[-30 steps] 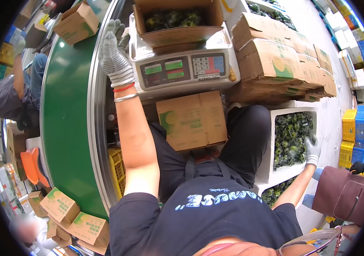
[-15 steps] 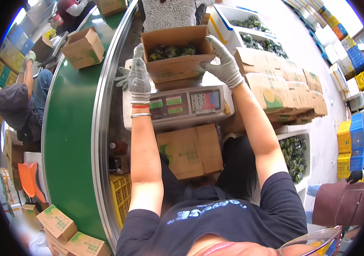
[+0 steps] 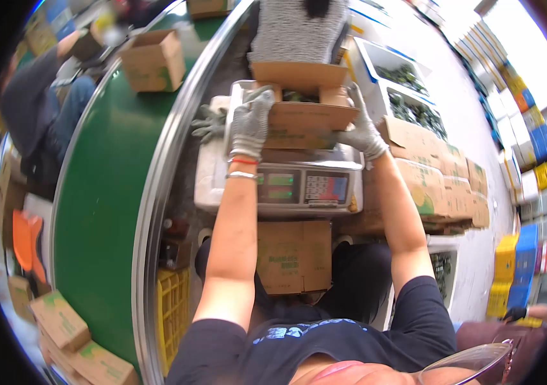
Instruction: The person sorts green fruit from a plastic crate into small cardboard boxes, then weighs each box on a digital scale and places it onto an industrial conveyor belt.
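Between my two gloved hands stands an open cardboard box (image 3: 305, 131) on a white digital scale (image 3: 354, 170) with lit green readouts. My left hand (image 3: 251, 125) grips the box's left side, its fingers bent over the top edge. On the right side, my right hand (image 3: 363, 131) holds the box with its thumb on the front face and fingers up along the side. Dark green produce (image 3: 300, 97) shows inside, partly hidden by the flaps. A loose grey glove (image 3: 209, 123) lies left of my left hand.
A green conveyor belt (image 3: 103, 224) with a metal rail runs along the left, carrying an open box (image 3: 153, 61). Flattened cartons (image 3: 424, 183) are stacked at right near white foam bins (image 3: 408, 83) of produce. Another carton (image 3: 294, 256) stands before my legs. Co-workers are nearby.
The view has shifted, so the scale and box sit further right and lower. My left fingers have bent over the box's edge, and less of the produce shows.
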A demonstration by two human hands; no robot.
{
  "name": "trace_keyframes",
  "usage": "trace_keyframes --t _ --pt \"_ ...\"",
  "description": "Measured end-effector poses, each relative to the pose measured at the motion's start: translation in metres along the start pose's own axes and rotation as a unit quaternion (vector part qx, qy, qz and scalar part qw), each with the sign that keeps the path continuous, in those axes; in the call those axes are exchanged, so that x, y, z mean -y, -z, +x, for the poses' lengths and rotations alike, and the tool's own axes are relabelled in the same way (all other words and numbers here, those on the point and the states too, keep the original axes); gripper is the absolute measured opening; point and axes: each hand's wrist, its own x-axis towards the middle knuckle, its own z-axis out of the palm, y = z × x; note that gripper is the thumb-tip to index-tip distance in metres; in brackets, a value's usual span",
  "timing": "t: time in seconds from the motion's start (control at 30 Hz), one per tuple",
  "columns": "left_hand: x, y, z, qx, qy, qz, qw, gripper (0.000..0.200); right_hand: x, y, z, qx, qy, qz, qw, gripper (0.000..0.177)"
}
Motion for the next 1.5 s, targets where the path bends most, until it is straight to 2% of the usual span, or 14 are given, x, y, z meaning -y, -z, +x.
trace_keyframes --t 0.27,0.33,0.43,0.6,0.67,0.77,0.93,1.03,1.13,1.2,1.33,1.4,1.43,1.5 --pt "-0.002 0.047 0.003 -0.057 0.031 -0.217 0.974 0.028 0.06 -0.042 0.007 0.05 -0.044 0.025 0.997 0.111" --pt "-0.039 0.078 -0.003 -0.089 -0.092 -0.123 0.984 0.03 0.109 -0.07 0.008 0.057 -0.031 -0.052 0.997 0.108" --pt "-0.076 0.138 -0.015 -0.209 -0.161 0.011 0.964 0.026 0.106 -0.159 -0.002 0.051 -0.061 0.23 0.97 0.102" --pt "-0.069 0.241 -0.041 -0.362 -0.173 0.283 0.872 0.088 0.151 -0.32 0.003 0.019 -0.032 0.235 0.971 0.111" --pt "-0.068 0.265 -0.065 -0.381 -0.07 0.381 0.839 0.098 0.172 -0.362 -0.001 0.067 -0.078 0.192 0.976 0.114" --pt "-0.068 0.278 -0.087 -0.241 -0.118 0.538 0.799 0.103 0.182 -0.424 0.009 0.075 -0.116 0.109 0.984 0.119" --pt "-0.039 0.311 -0.07 -0.306 -0.091 0.481 0.816 0.102 0.208 -0.408 0.0 0.17 -0.115 -0.164 0.965 0.108" --pt "-0.033 0.311 -0.065 -0.315 -0.083 0.478 0.816 0.102 0.177 -0.351 -0.068 0.163 0.011 -0.048 0.985 0.081" --pt "-0.045 0.297 -0.067 -0.339 -0.074 0.49 0.8 0.098 0.114 -0.278 -0.175 0.196 -0.101 -0.177 0.959 0.066" --pt "-0.065 0.278 -0.082 -0.366 -0.09 0.542 0.751 0.095 0.083 -0.224 -0.253 0.196 -0.297 -0.353 0.865 0.078" --pt "-0.094 0.199 -0.127 -0.265 -0.321 0.489 0.767 0.064 0.057 -0.163 -0.323 0.117 -0.432 -0.397 0.801 0.085" --pt "-0.05 0.156 -0.148 -0.139 -0.206 0.377 0.892 0.046 0.047 -0.162 -0.323 0.024 -0.471 -0.371 0.8 0.086" --pt "-0.007 0.135 -0.169 -0.108 -0.023 0.362 0.926 0.048 0.045 -0.159 -0.322 -0.001 -0.473 -0.351 0.808 0.086" --pt "0.056 0.102 -0.236 -0.015 0.288 0.447 0.847 0.065 0.041 -0.149 -0.318 -0.055 -0.474 -0.314 0.821 0.088"
